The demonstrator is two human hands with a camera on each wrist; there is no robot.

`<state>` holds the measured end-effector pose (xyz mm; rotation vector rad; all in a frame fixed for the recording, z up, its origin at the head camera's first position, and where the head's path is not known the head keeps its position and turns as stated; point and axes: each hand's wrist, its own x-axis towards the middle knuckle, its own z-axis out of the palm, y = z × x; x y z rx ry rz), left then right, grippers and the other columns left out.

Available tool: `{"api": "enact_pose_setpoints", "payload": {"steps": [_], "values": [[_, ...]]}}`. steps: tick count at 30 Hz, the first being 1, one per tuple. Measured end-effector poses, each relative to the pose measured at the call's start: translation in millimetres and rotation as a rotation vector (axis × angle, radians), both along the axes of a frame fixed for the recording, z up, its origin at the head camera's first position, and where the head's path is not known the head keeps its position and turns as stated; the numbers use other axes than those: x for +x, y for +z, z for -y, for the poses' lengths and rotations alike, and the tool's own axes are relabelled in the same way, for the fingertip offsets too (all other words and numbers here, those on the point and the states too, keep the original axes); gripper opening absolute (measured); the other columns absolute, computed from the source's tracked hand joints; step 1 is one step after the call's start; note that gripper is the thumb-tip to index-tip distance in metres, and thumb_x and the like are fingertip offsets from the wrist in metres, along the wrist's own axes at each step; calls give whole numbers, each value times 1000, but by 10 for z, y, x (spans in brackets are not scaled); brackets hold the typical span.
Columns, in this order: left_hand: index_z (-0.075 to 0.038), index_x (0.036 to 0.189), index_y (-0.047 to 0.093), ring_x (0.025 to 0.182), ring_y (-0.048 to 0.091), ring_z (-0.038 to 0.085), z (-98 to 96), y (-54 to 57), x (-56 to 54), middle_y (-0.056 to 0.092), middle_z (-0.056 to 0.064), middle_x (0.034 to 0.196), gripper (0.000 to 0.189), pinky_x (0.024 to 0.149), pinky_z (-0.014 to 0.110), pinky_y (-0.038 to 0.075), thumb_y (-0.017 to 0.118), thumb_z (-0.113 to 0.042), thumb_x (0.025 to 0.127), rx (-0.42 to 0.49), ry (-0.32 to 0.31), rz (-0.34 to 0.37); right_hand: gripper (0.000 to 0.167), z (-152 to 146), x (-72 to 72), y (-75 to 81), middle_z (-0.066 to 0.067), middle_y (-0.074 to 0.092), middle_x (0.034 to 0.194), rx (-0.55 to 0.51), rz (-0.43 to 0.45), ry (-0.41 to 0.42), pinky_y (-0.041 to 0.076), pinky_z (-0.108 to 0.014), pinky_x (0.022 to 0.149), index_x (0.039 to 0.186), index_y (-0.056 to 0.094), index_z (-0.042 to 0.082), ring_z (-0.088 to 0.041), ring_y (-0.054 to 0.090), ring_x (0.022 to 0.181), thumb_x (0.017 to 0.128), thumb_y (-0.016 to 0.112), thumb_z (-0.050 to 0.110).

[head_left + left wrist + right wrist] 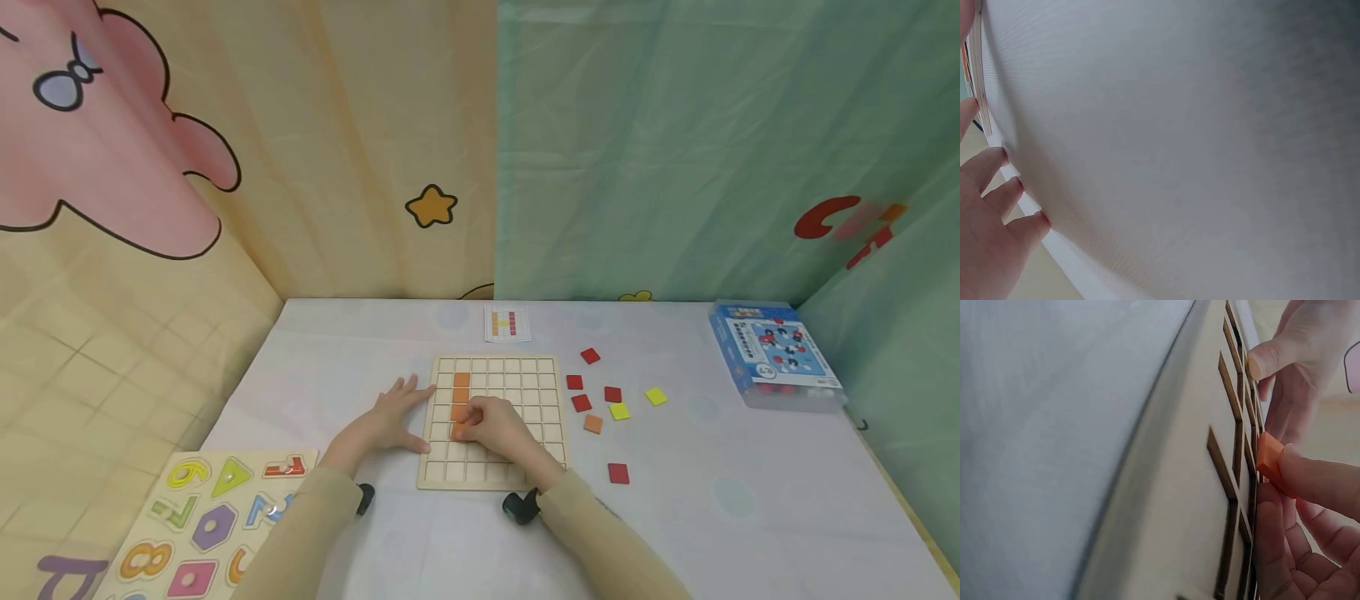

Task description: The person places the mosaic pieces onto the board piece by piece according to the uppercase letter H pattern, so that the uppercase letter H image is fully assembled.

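A wooden grid board [472, 482] lies on the table, with a column of orange tiles [461, 380] in its left part. Over the lower end of that column, my right hand [501, 427] pinches an orange square tile [1270, 457] between thumb and fingers. The right wrist view has this tile tilted, right at the grid's ridges. My left hand [386, 418] is spread beside the board, thumb and index fingertip at its left edge. In the left wrist view, its other fingertips [1036, 226] rest on the white tabletop.
Red tiles [612, 394], yellow tiles [656, 397] and a loose orange tile [593, 424] lie right of the board. A pattern card [507, 324] is behind it. A boxed set [780, 354] sits at the back right, a number-and-shape puzzle [213, 525] at the front left.
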<state>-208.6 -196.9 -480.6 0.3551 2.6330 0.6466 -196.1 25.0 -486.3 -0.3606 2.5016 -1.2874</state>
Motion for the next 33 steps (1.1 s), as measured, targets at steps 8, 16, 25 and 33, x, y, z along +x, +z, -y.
{"api": "enact_pose_setpoints", "payload": {"steps": [8, 16, 25, 33], "values": [[-11, 153, 35, 151, 5, 45, -6, 63, 5, 13, 24, 163, 100, 119, 66, 8, 87, -31, 71, 7, -13, -15, 13, 58, -2, 26, 2, 66, 80, 53, -41, 3, 46, -22, 64, 88, 67, 11, -10, 55, 70, 83, 79, 14], [-13, 154, 34, 152, 3, 44, -20, 64, -2, 12, 23, 164, 100, 120, 64, 7, 87, -31, 71, 6, -9, -11, 6, 98, -22, 38, 2, 68, 81, 107, -108, 19, 47, -21, 63, 88, 70, 11, -8, 56, 70, 84, 75, 10], [-13, 154, 35, 152, 4, 44, -25, 42, 2, 13, 22, 163, 101, 120, 65, 8, 88, -30, 70, 3, 4, -4, 4, 132, -8, 17, 0, 58, 82, 167, -193, 21, 47, -20, 64, 82, 72, 8, -10, 53, 72, 83, 75, 5], [-13, 154, 35, 152, 3, 44, -9, 29, 24, 13, 23, 163, 101, 120, 64, 7, 88, -30, 70, 9, 7, 0, 4, 54, 60, 37, 0, 63, 84, 137, -171, 26, 49, -22, 66, 89, 72, 9, -10, 55, 74, 85, 74, 10]]}}
